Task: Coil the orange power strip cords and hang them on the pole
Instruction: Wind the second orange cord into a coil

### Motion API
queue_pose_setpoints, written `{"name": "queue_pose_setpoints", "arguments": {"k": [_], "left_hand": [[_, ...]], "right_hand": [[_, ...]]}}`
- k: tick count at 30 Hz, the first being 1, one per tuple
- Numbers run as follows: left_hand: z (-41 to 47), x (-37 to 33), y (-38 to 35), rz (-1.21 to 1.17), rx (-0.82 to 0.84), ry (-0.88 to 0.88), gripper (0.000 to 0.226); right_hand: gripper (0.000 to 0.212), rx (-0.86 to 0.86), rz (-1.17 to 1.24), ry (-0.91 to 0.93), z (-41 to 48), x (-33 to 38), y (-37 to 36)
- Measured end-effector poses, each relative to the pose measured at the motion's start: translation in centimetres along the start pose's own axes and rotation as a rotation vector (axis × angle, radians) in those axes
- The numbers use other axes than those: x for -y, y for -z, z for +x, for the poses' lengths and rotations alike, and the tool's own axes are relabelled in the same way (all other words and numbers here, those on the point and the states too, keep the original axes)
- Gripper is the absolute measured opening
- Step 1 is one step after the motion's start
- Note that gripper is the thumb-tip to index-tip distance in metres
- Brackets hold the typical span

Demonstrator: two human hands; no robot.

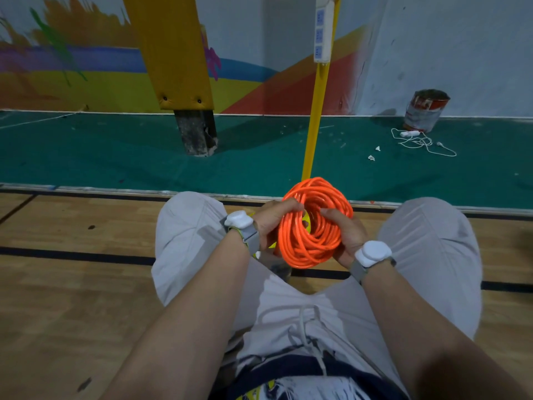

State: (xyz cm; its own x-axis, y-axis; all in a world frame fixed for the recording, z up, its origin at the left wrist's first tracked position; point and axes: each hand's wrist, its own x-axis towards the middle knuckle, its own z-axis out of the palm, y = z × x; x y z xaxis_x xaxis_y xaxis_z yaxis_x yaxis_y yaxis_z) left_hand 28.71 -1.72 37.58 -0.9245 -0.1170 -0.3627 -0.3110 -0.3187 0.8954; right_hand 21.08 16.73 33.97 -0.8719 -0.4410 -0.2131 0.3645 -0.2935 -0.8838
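Note:
The orange cord (pixel 313 241) is wound into a thick round coil, held upright between my knees in the head view. My left hand (pixel 272 219) grips its left side, fingers curled over the top strands. My right hand (pixel 344 235) holds the right side, thumb pressed into the coil's centre. Both wrists wear white bands. The thin yellow pole (pixel 315 116) rises straight behind the coil, its foot hidden by the coil. A white power strip (pixel 323 28) hangs against the pole near the top of the frame.
I sit on a wooden floor (pixel 72 284) with black lines. Beyond lies green matting (pixel 115 151). A thick yellow padded post (pixel 176 53) stands at left on a dark base. A paint can (pixel 424 109) and a loose white cable (pixel 421 141) lie at right, by the painted wall.

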Motion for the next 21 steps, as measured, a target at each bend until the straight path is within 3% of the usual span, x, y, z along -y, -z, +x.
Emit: {"name": "queue_pose_setpoints", "arguments": {"k": [3,6,10,14,17,21], "left_hand": [[0.7,0.8,0.1,0.145,-0.175,-0.061,0.056],[0.9,1.3,-0.1,0.271,-0.241,-0.14,0.06],[1.1,1.3,0.0,0.373,-0.303,-0.261,0.025],[0.3,0.7,0.2,0.458,-0.364,-0.364,0.008],[0.2,0.6,0.4,0.441,-0.398,-0.385,0.008],[0.1,0.5,0.7,0.443,-0.436,-0.375,0.009]], "right_hand": [[0.051,-0.088,-0.085,0.061,0.0,-0.3,-0.5],[0.059,-0.147,-0.144,0.109,0.0,-0.4,-0.6],[0.062,-0.111,-0.179,0.13,0.1,-0.2,-0.6],[0.065,-0.02,-0.223,0.117,-0.2,0.1,-0.7],[0.047,-0.007,-0.232,0.115,-0.2,0.3,-0.5],[0.022,-0.123,-0.369,0.2,-0.4,1.1,-0.7]]}}
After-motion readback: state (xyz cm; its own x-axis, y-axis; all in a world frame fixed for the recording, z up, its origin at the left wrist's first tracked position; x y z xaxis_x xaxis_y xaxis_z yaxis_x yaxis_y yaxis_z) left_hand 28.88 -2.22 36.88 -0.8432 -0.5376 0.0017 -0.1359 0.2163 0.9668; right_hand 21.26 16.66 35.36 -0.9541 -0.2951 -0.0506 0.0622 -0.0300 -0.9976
